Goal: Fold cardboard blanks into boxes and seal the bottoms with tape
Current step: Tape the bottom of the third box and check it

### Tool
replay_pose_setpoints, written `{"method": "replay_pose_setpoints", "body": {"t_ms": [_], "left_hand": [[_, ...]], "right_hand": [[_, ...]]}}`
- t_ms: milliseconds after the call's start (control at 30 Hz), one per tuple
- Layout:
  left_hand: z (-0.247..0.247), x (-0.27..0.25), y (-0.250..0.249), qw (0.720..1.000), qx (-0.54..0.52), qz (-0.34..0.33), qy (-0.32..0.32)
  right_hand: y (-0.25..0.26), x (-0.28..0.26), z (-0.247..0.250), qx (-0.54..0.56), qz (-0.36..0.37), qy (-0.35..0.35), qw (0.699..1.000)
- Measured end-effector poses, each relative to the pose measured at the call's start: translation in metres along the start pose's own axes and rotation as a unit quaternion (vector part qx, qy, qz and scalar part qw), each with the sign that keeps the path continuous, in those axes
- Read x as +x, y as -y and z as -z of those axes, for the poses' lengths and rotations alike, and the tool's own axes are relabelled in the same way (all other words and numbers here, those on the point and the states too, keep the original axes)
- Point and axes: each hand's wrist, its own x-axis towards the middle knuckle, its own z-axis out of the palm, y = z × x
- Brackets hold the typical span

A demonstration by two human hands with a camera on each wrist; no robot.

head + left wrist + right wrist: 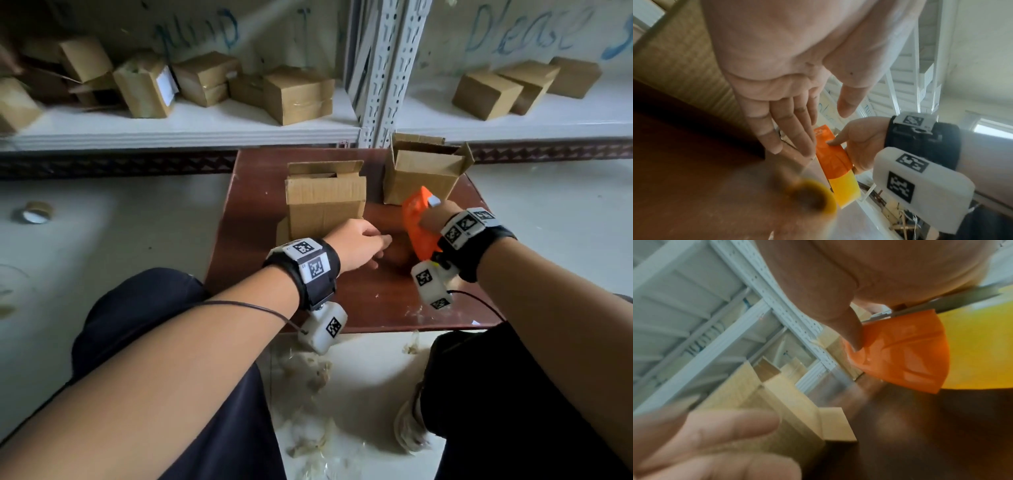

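Two open-topped cardboard boxes stand on a low brown table (376,301): a near box (325,202) and a far right box (421,174). My right hand (435,216) grips an orange and yellow tape dispenser (419,222) just right of the near box, thumb pressed on its orange body (830,159). My left hand (363,245) reaches across the near box's front toward the dispenser with fingers (789,129) straight, their tips close to it. A clear tape strip (838,381) stretches from the dispenser (900,356) toward that hand. Whether the fingers touch the tape is unclear.
White shelving behind the table holds several finished boxes (298,94), with more on the right (486,94), split by a perforated metal post (383,68). A tape roll (36,212) lies on the floor at left. Crumpled tape scraps (308,370) lie between my knees.
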Motion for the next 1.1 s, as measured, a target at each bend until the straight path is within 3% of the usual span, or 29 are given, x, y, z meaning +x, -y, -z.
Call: {"method": "replay_pose_setpoints", "body": {"t_ms": [133, 200, 300, 500, 600, 700, 900, 967, 1100], "left_hand": [[0.017, -0.013, -0.011, 1.0, -0.012, -0.018, -0.018], [0.026, -0.021, -0.016, 0.999, -0.032, -0.028, -0.031], [0.037, -0.03, -0.021, 0.996, -0.059, -0.045, -0.047], [0.054, -0.042, -0.029, 0.986, -0.134, -0.078, -0.066], [0.058, -0.047, -0.03, 0.969, -0.189, -0.111, -0.112], [0.06, -0.046, -0.029, 0.958, -0.183, -0.16, -0.154], [0.069, -0.049, -0.024, 0.962, -0.054, -0.266, 0.007], [0.067, -0.053, -0.022, 0.965, -0.019, -0.263, -0.011], [0.071, -0.049, -0.015, 0.968, -0.088, -0.224, -0.074]], "right_hand": [[0.002, -0.01, 0.029, 0.122, -0.021, 0.008, 0.992], [-0.015, 0.02, 0.029, 0.203, 0.007, 0.029, 0.979], [0.0, -0.027, 0.047, 0.293, 0.042, 0.033, 0.955], [0.024, -0.108, 0.073, 0.245, 0.2, 0.057, 0.947], [0.029, -0.13, 0.073, 0.221, 0.241, 0.044, 0.944], [0.032, -0.143, 0.07, 0.245, 0.281, 0.076, 0.925], [0.038, -0.147, 0.066, 0.342, 0.309, 0.193, 0.866], [0.04, -0.145, 0.063, 0.373, 0.31, 0.211, 0.849], [0.044, -0.142, 0.05, 0.386, 0.313, 0.209, 0.842]]}}
